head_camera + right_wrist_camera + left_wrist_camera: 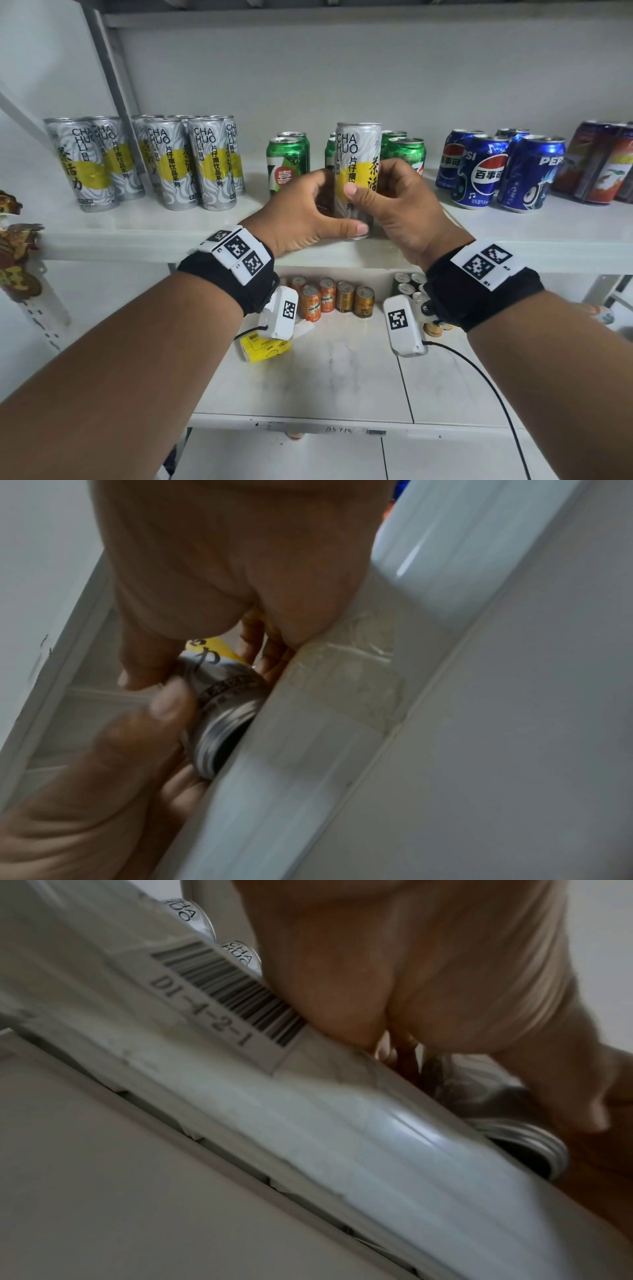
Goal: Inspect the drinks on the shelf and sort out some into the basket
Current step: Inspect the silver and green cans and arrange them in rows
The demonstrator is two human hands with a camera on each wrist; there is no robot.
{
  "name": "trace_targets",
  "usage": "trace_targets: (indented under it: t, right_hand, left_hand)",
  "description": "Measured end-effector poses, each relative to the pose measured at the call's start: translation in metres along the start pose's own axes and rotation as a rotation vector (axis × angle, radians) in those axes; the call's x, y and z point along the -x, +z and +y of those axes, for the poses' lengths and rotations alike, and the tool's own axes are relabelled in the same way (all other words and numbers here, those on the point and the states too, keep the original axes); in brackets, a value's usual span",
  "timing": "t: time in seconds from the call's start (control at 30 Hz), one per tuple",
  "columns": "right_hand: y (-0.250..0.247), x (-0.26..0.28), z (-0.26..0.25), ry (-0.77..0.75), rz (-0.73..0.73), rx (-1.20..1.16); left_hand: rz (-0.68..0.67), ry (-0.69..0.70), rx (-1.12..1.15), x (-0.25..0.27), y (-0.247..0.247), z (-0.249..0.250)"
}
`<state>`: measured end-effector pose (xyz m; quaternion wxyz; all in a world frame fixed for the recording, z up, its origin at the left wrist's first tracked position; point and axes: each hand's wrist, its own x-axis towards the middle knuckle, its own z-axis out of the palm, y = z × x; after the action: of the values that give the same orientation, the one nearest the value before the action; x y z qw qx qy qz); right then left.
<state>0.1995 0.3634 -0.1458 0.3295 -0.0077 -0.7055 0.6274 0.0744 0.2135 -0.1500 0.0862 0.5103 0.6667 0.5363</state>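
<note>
A tall silver can with a yellow circle (356, 161) is held upright just above the front of the white shelf (137, 236), in front of the green cans. My left hand (301, 209) wraps its lower part from the left, thumb across the bottom. My right hand (397, 202) grips it from the right, thumb on the yellow label. The right wrist view shows the can's base (222, 721) against the shelf edge (274, 750), fingers curled round it. The left wrist view shows the can's bottom rim (527, 1139) beside my palm (411, 961). No basket is in view.
On the shelf stand several matching silver cans (154, 161) at left, green cans (287, 161) behind my hands, blue Pepsi cans (496, 171) and red-orange cans (603, 161) at right. The lower shelf holds orange and gold cans (332, 298) and a yellow pack (263, 347).
</note>
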Motion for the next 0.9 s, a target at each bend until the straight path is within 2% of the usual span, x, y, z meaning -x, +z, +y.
trace_targets:
  t: [0.3, 0.47, 0.67, 0.9]
  right_hand:
    - [-0.006, 0.0, 0.002, -0.031, -0.11, -0.059]
    - [-0.006, 0.0, 0.002, -0.006, -0.101, -0.079]
    - [-0.002, -0.002, 0.0, 0.018, -0.033, -0.026]
    - [-0.002, -0.002, -0.001, 0.061, -0.057, -0.003]
  left_hand:
    - [0.028, 0.064, -0.072, 0.002, 0.0, 0.002]
    - [0.05, 0.042, -0.092, 0.0, -0.001, 0.002]
    - [0.088, 0.003, 0.004, -0.002, -0.001, -0.005]
    - [0.068, -0.03, 0.14, -0.004, -0.002, -0.009]
